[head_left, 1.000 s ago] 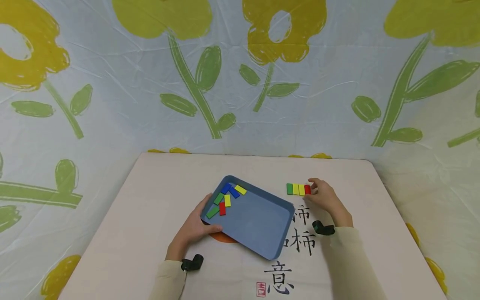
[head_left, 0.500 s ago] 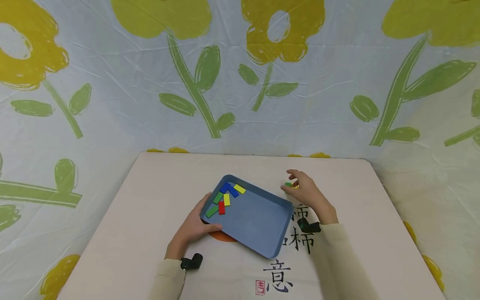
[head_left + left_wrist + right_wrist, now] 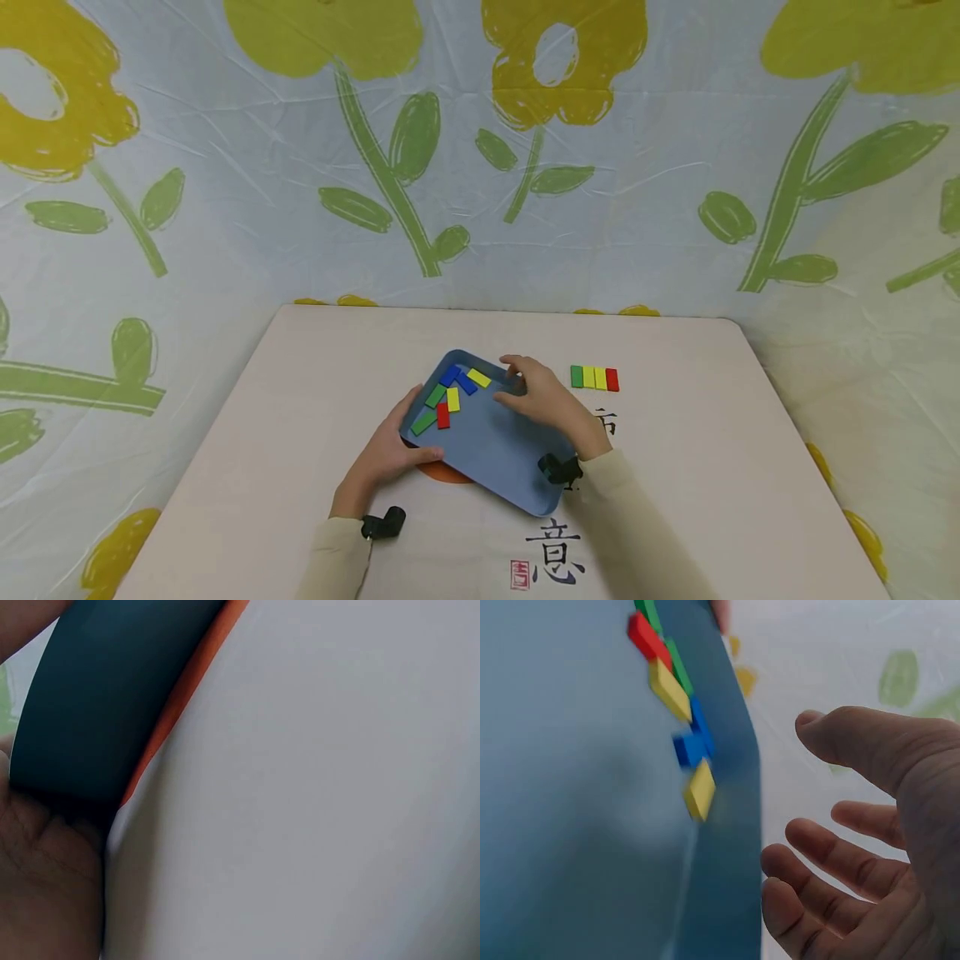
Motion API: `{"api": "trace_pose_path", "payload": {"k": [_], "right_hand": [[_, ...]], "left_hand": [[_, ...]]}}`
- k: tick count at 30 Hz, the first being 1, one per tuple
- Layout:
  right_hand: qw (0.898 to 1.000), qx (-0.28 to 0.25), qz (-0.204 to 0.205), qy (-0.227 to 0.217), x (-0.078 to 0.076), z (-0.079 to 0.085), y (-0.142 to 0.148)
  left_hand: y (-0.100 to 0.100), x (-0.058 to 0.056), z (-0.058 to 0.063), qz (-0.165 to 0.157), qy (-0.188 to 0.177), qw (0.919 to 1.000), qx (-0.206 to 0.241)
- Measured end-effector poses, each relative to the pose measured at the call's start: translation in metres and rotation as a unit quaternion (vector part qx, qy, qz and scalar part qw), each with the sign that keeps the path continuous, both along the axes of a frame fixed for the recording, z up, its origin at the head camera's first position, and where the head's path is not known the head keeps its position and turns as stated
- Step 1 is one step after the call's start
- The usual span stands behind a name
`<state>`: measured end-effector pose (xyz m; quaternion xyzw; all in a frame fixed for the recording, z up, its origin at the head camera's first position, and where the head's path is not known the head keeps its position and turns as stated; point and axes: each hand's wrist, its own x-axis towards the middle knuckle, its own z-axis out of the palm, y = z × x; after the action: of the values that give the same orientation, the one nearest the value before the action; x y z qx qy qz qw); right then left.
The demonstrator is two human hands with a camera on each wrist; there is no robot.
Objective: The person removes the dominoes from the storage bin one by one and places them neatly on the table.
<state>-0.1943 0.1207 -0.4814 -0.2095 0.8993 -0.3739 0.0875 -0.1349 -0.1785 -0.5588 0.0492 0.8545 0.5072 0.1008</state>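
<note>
The right hand (image 3: 543, 396) has moved left from the tile row (image 3: 589, 378) to above the tray (image 3: 487, 450), fingers loosely parted, released. Nearest, the left hand (image 3: 386, 458) grips the tray's left corner, thumb over the near rim. Mid-table, the tray's long axis slants from far left to near right, loose tiles (image 3: 453, 400) bunched at its left end. Past its right edge and a strip of open table (image 3: 675, 400), the row's tiles point lengthwise away from the person.
</note>
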Motion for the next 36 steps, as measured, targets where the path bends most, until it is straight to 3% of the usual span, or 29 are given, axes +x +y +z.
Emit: {"api": "trace_pose_path", "payload": {"k": [11,24,36], "right_hand": [[0.996,0.027,0.086,-0.02,0.0,-0.02,-0.048],[0.993,0.067,0.096,-0.021,-0.012,-0.034,-0.068],[0.994,0.062,0.089,-0.01,-0.016,-0.04,-0.075]], "left_hand": [[-0.002,0.001,0.002,-0.008,-0.003,1.0,0.004],[-0.003,0.002,0.003,-0.003,-0.002,1.0,0.009],[-0.003,0.003,0.002,0.001,0.006,0.9999,0.008]]}}
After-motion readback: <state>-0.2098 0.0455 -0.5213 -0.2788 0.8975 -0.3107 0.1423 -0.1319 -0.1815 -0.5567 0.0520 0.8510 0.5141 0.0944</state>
